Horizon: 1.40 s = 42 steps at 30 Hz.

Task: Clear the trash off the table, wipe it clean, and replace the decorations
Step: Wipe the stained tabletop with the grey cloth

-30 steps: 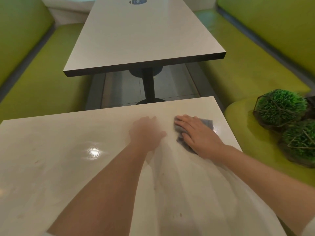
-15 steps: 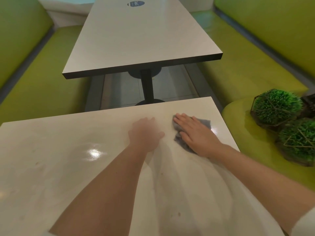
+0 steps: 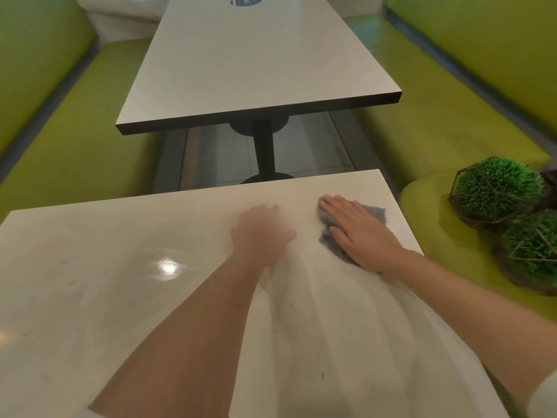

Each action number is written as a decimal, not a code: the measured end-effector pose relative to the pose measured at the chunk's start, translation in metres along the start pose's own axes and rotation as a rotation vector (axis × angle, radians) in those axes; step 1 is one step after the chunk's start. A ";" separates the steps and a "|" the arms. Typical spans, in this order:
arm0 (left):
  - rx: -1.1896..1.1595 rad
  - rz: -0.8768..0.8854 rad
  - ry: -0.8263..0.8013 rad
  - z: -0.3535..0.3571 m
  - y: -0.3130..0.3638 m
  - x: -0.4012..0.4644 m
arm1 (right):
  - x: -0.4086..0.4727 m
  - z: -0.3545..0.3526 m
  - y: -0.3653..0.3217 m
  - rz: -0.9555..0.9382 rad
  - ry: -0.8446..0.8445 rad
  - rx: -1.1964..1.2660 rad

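Note:
The near white table (image 3: 105, 297) fills the lower view, streaked with wet marks. A grey cloth (image 3: 375, 214) lies near its far right corner. My right hand (image 3: 358, 230) presses flat on the cloth with straight fingers. Just left of it, my left hand (image 3: 260, 233) rests on the tabletop; its fingers are blurred and hold nothing. Two green ball plants in wire frames, one (image 3: 497, 188) behind the other (image 3: 530, 248), sit on the green bench to the right, off the table.
A second white table (image 3: 256, 61) stands beyond a floor gap, with a blue round sticker (image 3: 245, 0) at its far end. Green benches (image 3: 75, 140) run along both sides. Small brown specks (image 3: 322, 376) dot the near table.
My right hand and the cloth have slid a little toward the table's far edge. My left hand has kept its spot. The view has shifted slightly.

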<state>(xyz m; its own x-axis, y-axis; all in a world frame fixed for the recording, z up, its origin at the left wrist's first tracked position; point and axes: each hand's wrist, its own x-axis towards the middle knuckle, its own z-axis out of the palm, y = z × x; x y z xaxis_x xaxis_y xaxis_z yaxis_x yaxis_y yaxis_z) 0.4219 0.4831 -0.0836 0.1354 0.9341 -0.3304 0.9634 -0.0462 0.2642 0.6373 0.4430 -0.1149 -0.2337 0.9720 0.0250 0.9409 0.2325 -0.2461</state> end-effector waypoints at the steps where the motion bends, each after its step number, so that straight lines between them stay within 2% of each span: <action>1: -0.009 -0.003 0.006 0.001 0.000 -0.001 | -0.004 -0.002 0.010 0.010 -0.004 -0.004; 4: -0.021 0.010 0.029 0.001 -0.001 -0.007 | -0.001 -0.007 0.031 0.261 0.051 -0.042; 7: -0.002 0.059 0.031 -0.001 -0.005 -0.010 | 0.005 0.000 -0.003 0.398 0.122 -0.060; 9: -0.001 0.120 0.044 -0.004 -0.008 -0.014 | -0.006 0.009 -0.042 0.297 0.086 -0.005; 11: 0.045 0.178 0.104 -0.008 -0.013 -0.020 | -0.027 0.013 -0.071 0.109 0.011 0.012; 14: 0.113 0.187 0.230 -0.006 -0.025 -0.036 | -0.045 0.007 -0.066 -0.027 -0.063 0.027; 16: 0.108 0.171 0.279 -0.001 -0.038 -0.050 | -0.041 0.005 -0.045 0.019 -0.057 0.001; 19: 0.101 0.102 0.314 0.004 -0.057 -0.063 | -0.025 0.006 -0.031 0.233 -0.014 -0.040; 21: 0.062 0.020 0.285 0.004 -0.065 -0.068 | -0.017 0.012 -0.053 0.312 0.019 -0.042; 22: 0.021 -0.024 0.261 0.004 -0.068 -0.070 | -0.019 0.015 -0.070 0.286 0.025 -0.031; 25: -0.076 -0.100 0.186 0.003 -0.074 -0.072 | -0.046 0.021 -0.114 0.043 -0.038 0.027; 28: -0.068 -0.099 0.129 0.003 -0.076 -0.072 | -0.064 0.017 -0.101 -0.049 -0.076 0.021; 32: -0.064 -0.131 0.038 0.000 -0.074 -0.069 | -0.024 0.012 -0.056 0.184 -0.022 -0.019; 35: -0.058 -0.149 0.028 -0.001 -0.070 -0.066 | 0.013 0.019 -0.072 0.301 0.005 -0.045; 37: -0.067 -0.157 0.029 0.000 -0.069 -0.066 | 0.018 0.023 -0.099 0.193 -0.011 -0.021; 39: -0.068 -0.160 0.035 0.000 -0.069 -0.066 | -0.001 0.024 -0.118 -0.013 -0.071 0.004; 41: -0.075 -0.155 0.031 -0.001 -0.071 -0.065 | -0.024 0.019 -0.111 -0.142 -0.101 0.021; 42: -0.078 -0.152 0.029 -0.001 -0.072 -0.065 | -0.029 0.016 -0.098 -0.149 -0.090 0.017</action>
<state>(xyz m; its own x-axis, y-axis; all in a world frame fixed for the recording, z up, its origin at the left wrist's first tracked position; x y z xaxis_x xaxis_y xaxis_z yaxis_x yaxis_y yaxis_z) 0.3441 0.4263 -0.0805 -0.0187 0.9380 -0.3462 0.9512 0.1234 0.2830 0.5480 0.3913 -0.1067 -0.3922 0.9196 -0.0240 0.8900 0.3728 -0.2626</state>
